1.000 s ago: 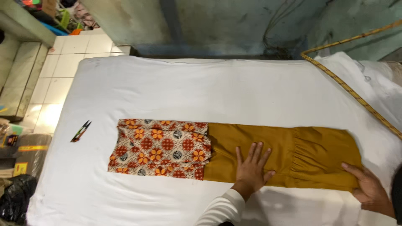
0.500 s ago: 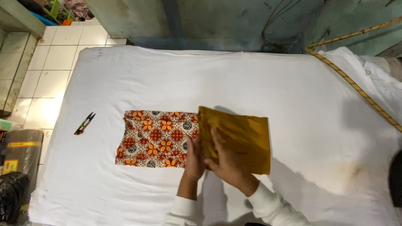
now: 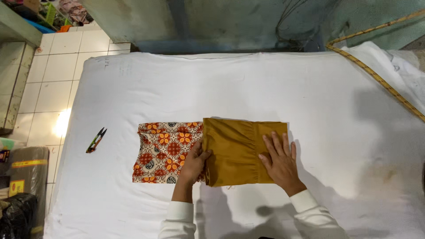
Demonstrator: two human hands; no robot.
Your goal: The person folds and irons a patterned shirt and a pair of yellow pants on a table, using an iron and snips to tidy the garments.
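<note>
Left hand [image 3: 195,163] seemingly grips the folded mustard cloth [image 3: 241,150] edge — right hand [image 3: 280,159] presses flat.

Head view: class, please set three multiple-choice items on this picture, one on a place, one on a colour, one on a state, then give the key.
1. Where do the snips lie?
A. left of the cloth
B. on the cloth
C. in the right hand

2. What colour is the folded part?
A. blue
B. mustard
C. white

3. How is the right hand?
A. clenched in a fist
B. lifted off the table
C. flat on the folded part

Key: 1 A, they sit on the white sheet apart from the patterned cloth; 2 B, plain mustard; 3 C, its fingers are spread, while the left hand holds the fold's edge.
</note>
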